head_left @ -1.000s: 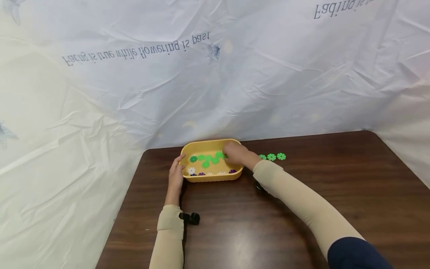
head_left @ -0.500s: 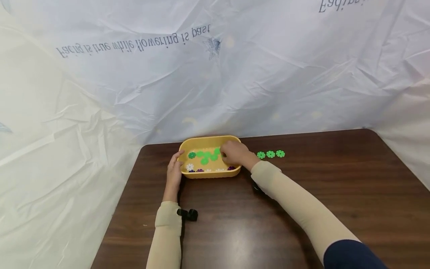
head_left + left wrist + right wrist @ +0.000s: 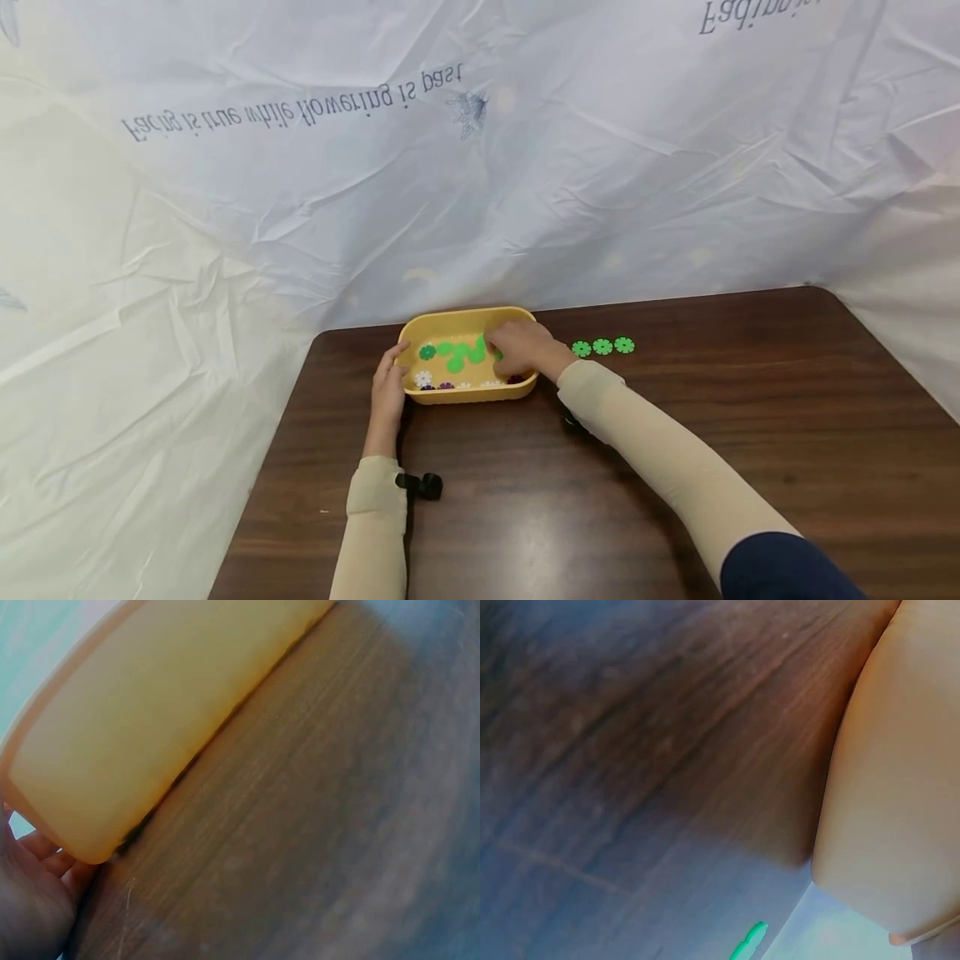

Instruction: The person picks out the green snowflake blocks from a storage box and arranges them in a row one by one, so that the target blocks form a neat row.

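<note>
A yellow plastic tray (image 3: 472,397) holds several notched, flower-shaped discs. My left hand (image 3: 387,387) holds its left end, thumb over the rim and fingers along the outer wall; the left wrist view shows fingers behind the tray's corner. Inside the right end, my right hand (image 3: 522,343) pinches a bright green disc (image 3: 478,350) that stands tilted at the fingertips, partly hidden by the fingers. Other bright green discs (image 3: 455,364) lie just left of it. A darker green disc (image 3: 427,352) and a white disc (image 3: 423,378) are toward the left end.
Three bright green discs (image 3: 602,347) lie in a row on the brown table (image 3: 675,417), right of the tray. Purple discs (image 3: 446,386) sit along the tray's near wall. A white printed sheet (image 3: 525,192) hangs behind the table.
The right hand's fingers have spread a little within the tray, and the green disc at their tips has tipped up. The left hand keeps its hold; the view has shifted slightly.
</note>
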`<state>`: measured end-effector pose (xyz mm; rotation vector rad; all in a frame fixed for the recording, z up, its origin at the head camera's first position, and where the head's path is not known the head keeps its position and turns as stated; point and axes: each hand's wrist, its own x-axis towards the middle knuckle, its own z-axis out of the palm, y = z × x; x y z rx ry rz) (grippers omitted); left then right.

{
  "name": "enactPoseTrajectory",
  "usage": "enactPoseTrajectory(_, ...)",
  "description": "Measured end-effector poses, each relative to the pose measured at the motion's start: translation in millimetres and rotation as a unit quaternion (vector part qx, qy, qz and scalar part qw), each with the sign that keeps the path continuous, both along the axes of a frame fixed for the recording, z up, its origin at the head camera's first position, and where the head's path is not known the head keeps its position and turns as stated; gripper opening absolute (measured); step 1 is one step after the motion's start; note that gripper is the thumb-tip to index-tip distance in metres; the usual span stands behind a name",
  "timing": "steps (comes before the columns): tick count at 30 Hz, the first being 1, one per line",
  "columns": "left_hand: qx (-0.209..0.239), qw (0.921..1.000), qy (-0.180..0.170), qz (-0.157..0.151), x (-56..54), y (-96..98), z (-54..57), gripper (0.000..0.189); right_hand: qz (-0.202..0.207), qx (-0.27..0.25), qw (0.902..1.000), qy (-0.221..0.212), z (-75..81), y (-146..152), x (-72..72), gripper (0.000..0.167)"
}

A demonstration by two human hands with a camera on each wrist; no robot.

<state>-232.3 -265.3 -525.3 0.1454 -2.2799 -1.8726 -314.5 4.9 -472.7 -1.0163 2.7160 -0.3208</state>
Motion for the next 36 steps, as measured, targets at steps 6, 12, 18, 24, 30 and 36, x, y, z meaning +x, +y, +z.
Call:
enactPoseTrajectory(6, 0.0, 1.0, -0.005, -0.004, 2.1, 4.5, 6.5, 0.051, -0.004, -0.032, 0.9995, -0.008, 0.5, 5, 2.8, 0.026)
enactPoseTrajectory(12, 0.0, 1.0, -0.004, -0.006, -2.6, 7.0, 6.9, 0.05, 0.038, -0.108, 0.9935, 0.002, 1.1, 13, -2.2, 0.038)
enactPoseTrajectory(18, -0.001, 0.9999, -0.009, -0.006, -5.2, 7.6, 0.8, 0.051, 0.084, -0.135, 0.9872, 0.007, 6.6, 21, -2.5, 0.029)
enactPoseTrajectory(24, 0.009, 0.9999, -0.003, -0.012, -5.6, 5.9, 1.0, 0.051, 0.131, -0.133, 0.9822, 0.022, 31.0, 26, 0.5, 0.021)
enactPoseTrajectory(30, 0.003, 0.9999, -0.012, -0.002, -1.7, 2.9, 1.8, 0.052, 0.139, -0.122, 0.9824, 0.023, 49.8, 40, 5.3, 0.026)
enactPoseTrajectory(36, 0.01, 0.9999, -0.013, -0.004, -0.3, -2.9, 2.7, 0.052, 0.123, -0.131, 0.9833, 0.028, 58.9, 58, 5.2, 0.023)
